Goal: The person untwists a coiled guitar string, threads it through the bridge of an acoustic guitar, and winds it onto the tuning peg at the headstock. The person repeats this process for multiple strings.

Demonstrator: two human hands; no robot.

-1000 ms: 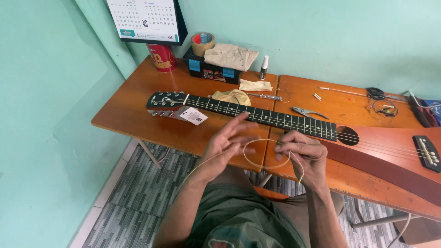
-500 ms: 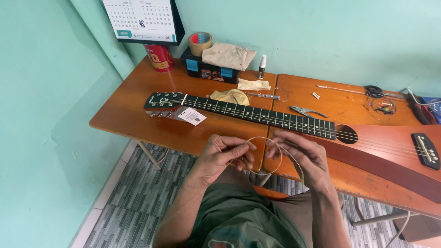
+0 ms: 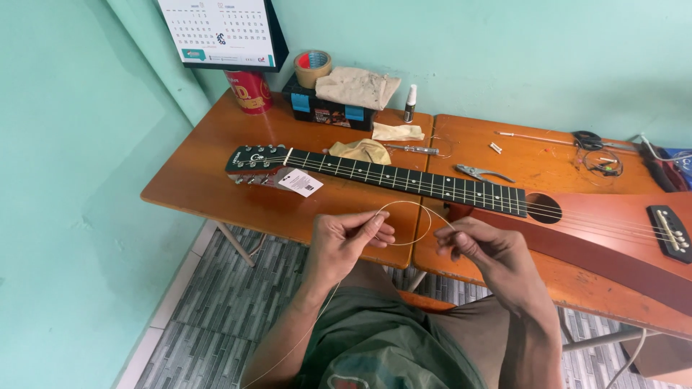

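The left hand (image 3: 346,241) and right hand (image 3: 479,252) each pinch a thin guitar string (image 3: 411,209), which arcs in a loop between them above the table (image 3: 216,180) edge, just before the guitar (image 3: 432,189). The uncoiling looks best done slowly, fingertips closed, avoiding kinks.

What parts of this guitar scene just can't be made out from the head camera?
- Guitar: the body's far end is cut off by the right edge.
- Guitar string: its loose tail runs off the bottom edge; too thin to trace past the left hand.
- Right hand: fingertips curl under, so its grip is hidden.
- Black box: contents covered by a cloth.
- Calendar: top cut off.
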